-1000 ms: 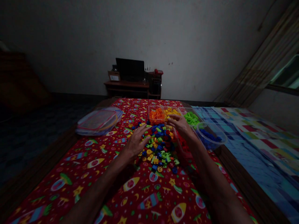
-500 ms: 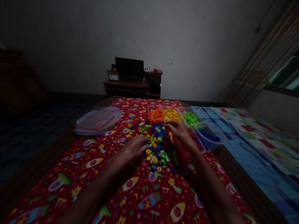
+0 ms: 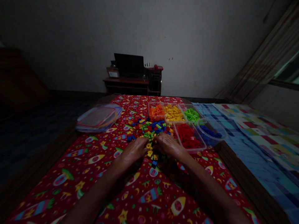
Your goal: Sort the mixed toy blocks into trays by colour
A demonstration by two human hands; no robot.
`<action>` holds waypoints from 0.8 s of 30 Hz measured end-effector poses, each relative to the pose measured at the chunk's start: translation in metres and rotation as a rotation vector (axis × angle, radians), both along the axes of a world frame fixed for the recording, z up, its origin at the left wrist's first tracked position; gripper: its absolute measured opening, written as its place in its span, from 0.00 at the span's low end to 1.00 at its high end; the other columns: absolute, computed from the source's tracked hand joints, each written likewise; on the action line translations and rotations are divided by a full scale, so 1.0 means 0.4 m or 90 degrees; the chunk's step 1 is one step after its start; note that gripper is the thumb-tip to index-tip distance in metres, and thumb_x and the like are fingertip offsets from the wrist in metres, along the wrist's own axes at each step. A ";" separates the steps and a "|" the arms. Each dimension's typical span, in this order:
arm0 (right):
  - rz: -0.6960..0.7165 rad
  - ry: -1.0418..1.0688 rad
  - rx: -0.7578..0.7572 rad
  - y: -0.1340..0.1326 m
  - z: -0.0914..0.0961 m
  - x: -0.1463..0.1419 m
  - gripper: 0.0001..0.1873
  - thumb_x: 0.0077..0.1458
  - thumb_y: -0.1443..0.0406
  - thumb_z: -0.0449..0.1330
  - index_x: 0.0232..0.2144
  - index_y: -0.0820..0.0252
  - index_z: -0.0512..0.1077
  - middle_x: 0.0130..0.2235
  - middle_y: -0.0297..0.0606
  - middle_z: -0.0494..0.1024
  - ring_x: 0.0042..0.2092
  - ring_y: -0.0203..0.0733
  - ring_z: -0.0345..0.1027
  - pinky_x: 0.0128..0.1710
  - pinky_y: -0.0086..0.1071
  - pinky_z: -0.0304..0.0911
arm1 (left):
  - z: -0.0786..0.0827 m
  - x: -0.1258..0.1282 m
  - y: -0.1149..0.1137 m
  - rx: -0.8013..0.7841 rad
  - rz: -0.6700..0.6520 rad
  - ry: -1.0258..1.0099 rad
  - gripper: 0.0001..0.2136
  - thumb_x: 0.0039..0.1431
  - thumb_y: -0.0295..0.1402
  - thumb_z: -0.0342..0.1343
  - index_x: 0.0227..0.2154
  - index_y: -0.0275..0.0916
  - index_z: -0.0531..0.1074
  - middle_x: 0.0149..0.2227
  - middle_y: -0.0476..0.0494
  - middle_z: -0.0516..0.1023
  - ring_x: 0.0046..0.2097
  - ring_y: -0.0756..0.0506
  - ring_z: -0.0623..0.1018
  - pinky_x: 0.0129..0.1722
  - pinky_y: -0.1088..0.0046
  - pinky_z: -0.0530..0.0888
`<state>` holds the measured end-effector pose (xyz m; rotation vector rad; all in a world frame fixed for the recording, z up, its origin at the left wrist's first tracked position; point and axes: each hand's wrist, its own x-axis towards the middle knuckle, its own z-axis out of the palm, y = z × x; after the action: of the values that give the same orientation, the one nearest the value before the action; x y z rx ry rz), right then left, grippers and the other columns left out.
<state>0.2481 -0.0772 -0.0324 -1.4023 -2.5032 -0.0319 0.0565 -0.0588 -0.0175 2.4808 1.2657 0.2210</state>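
Both hands lie palm down on the near edge of the pile of loose plastic building bricks (image 3: 149, 130), a jumble of blue, green, yellow, red and orange pieces spread on a red tablecloth (image 3: 93, 161) printed with rockets and stars. The left hand (image 3: 134, 151) covers the pile's near left corner and the right hand (image 3: 168, 145) its near right corner. The two are close together, with a few yellow and blue bricks showing in the narrow gap between them. The fingers of each hand are bent downward into the bricks and held close to one another. In the dim light I cannot tell whether either hand grips a piece or only rests on the heap. Just right of the pile stands a clear tub of red bricks (image 3: 188, 137), and right of that a round clear tub of blue bricks (image 3: 210, 132). Just behind the pile three more clear tubs stand in a row, holding orange bricks (image 3: 156, 111), yellow bricks (image 3: 173, 113) and green bricks (image 3: 191, 114). Well to the left of the pile lies a stack of clear lids (image 3: 98, 118) with coloured rims. Far behind the pile, against the wall, a low desk (image 3: 127, 84) carries a dark monitor (image 3: 129, 63).
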 end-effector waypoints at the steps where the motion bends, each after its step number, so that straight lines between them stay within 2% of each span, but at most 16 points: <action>1: -0.002 -0.001 0.014 -0.008 -0.004 -0.005 0.11 0.55 0.63 0.58 0.39 0.64 0.69 0.37 0.43 0.73 0.41 0.41 0.63 0.39 0.32 0.56 | 0.002 -0.003 0.001 -0.001 0.001 -0.002 0.04 0.54 0.25 0.48 0.30 0.38 0.66 0.32 0.46 0.73 0.35 0.47 0.72 0.34 0.74 0.67; 4: 0.005 0.011 0.044 -0.023 -0.021 -0.021 0.09 0.56 0.67 0.56 0.40 0.63 0.68 0.38 0.44 0.72 0.42 0.42 0.63 0.42 0.34 0.57 | 0.002 -0.006 0.001 0.005 -0.003 -0.004 0.05 0.54 0.24 0.48 0.31 0.38 0.67 0.34 0.45 0.74 0.37 0.47 0.73 0.35 0.74 0.67; 8: 0.016 0.048 0.028 -0.018 -0.042 -0.032 0.13 0.55 0.70 0.54 0.45 0.63 0.66 0.41 0.45 0.72 0.44 0.43 0.63 0.43 0.34 0.57 | -0.013 0.000 -0.004 0.006 -0.012 0.017 0.06 0.52 0.26 0.51 0.34 0.38 0.68 0.36 0.43 0.74 0.39 0.44 0.74 0.36 0.72 0.69; 10: 0.013 0.064 -0.005 -0.009 -0.034 -0.027 0.14 0.53 0.71 0.55 0.44 0.63 0.66 0.40 0.44 0.73 0.43 0.42 0.63 0.42 0.33 0.57 | -0.025 0.005 -0.009 0.025 -0.011 0.022 0.06 0.53 0.28 0.52 0.35 0.38 0.69 0.37 0.42 0.74 0.39 0.43 0.75 0.37 0.71 0.69; 14: -0.009 0.090 -0.062 0.015 0.017 -0.002 0.17 0.49 0.72 0.56 0.44 0.63 0.66 0.40 0.43 0.73 0.42 0.41 0.65 0.39 0.30 0.56 | -0.044 0.012 -0.016 0.093 -0.022 0.017 0.08 0.55 0.29 0.53 0.39 0.41 0.69 0.38 0.43 0.75 0.40 0.44 0.75 0.38 0.72 0.70; 17: -0.057 0.105 -0.082 0.032 0.045 0.016 0.12 0.50 0.71 0.55 0.40 0.62 0.70 0.37 0.41 0.75 0.39 0.40 0.66 0.36 0.29 0.56 | -0.047 0.014 -0.012 0.094 -0.032 0.019 0.07 0.55 0.29 0.52 0.37 0.42 0.70 0.37 0.44 0.74 0.38 0.45 0.75 0.35 0.74 0.69; 21: -0.078 0.092 -0.111 0.039 0.045 0.026 0.10 0.52 0.72 0.52 0.32 0.61 0.73 0.33 0.40 0.76 0.35 0.39 0.67 0.34 0.28 0.55 | -0.037 0.013 -0.005 0.084 -0.057 0.041 0.03 0.56 0.29 0.51 0.32 0.41 0.70 0.35 0.45 0.74 0.35 0.46 0.74 0.32 0.75 0.68; 24: -0.082 0.084 -0.073 0.031 0.037 0.019 0.12 0.51 0.72 0.54 0.38 0.61 0.72 0.35 0.41 0.75 0.37 0.40 0.67 0.35 0.28 0.55 | -0.026 0.011 -0.006 0.094 -0.072 0.055 0.05 0.57 0.30 0.50 0.34 0.41 0.70 0.36 0.45 0.73 0.36 0.46 0.74 0.32 0.74 0.68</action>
<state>0.2556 -0.0648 -0.0175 -1.5557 -2.3369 0.1765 0.0610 -0.0612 -0.0279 2.7053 1.1763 0.1859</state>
